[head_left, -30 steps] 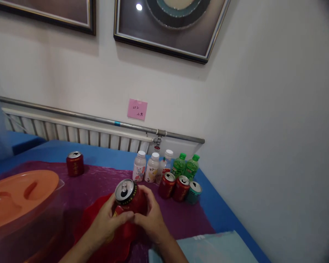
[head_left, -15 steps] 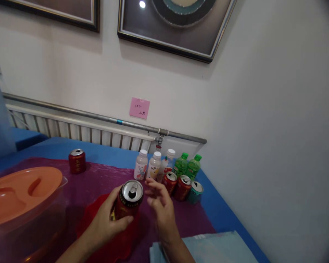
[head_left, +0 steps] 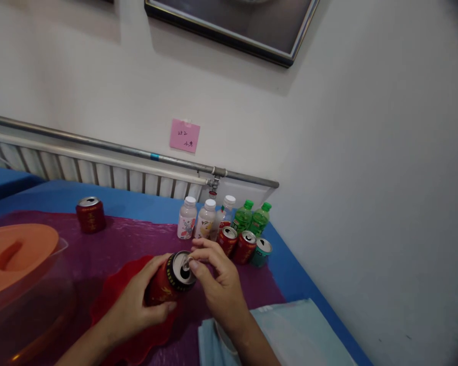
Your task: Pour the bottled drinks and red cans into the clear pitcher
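Above the red scalloped plate (head_left: 105,300) beneath both hands, the left hand (head_left: 135,305) wraps its fingers round the red can (head_left: 164,284), tilting its top toward the right hand (head_left: 217,284), whose thumb and forefinger pinch the pull tab (head_left: 186,262).

A plain indoor room was shown, fitted out as a staged work table rather than a kitchen or shop. White painted walls (head_left: 366,152) were hung with a framed picture (head_left: 229,25), and a ribbed radiator (head_left: 99,175) was run beneath a grey pipe (head_left: 99,145). A pink handwritten note (head_left: 184,135) had been stuck to the wall. The table was covered with a blue cloth (head_left: 137,203) and a purple sheet (head_left: 137,239). White-capped bottles (head_left: 196,219), green bottles (head_left: 252,218) and opened cans (head_left: 244,246) were lined up in the corner. Whether a home or an office was shown could not be told.
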The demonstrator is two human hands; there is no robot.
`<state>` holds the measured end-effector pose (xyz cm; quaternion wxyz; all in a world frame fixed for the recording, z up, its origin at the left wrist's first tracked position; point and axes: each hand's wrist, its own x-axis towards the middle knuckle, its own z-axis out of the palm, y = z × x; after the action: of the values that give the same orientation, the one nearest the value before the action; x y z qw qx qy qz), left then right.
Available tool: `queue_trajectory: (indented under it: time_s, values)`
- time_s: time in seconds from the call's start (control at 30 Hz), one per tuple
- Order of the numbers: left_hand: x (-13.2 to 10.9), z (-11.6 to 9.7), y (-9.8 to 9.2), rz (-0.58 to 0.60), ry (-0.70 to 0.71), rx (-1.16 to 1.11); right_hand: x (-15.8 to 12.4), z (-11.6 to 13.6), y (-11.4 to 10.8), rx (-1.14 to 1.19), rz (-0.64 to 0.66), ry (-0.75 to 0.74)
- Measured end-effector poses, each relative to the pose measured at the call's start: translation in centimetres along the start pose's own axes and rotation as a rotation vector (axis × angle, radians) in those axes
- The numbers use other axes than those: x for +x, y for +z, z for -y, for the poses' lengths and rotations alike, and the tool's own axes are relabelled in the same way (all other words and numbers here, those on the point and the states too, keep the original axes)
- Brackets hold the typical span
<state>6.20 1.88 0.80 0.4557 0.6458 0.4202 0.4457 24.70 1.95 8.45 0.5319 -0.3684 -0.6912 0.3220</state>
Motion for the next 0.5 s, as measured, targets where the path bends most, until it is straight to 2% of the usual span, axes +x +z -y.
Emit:
queue_trajectory:
  time_s: [0.3,0.5]
  values:
    - [-0.2,-0.3,0.0,-0.002,-0.021,0.053,0.2,0.5,-0.5,-0.057,0.051,-0.01]
    - [-0.1,-0.8,0.0,0.048,-0.063,0.021,0.2,1.0,-0.7,-0.101,0.083,-0.026]
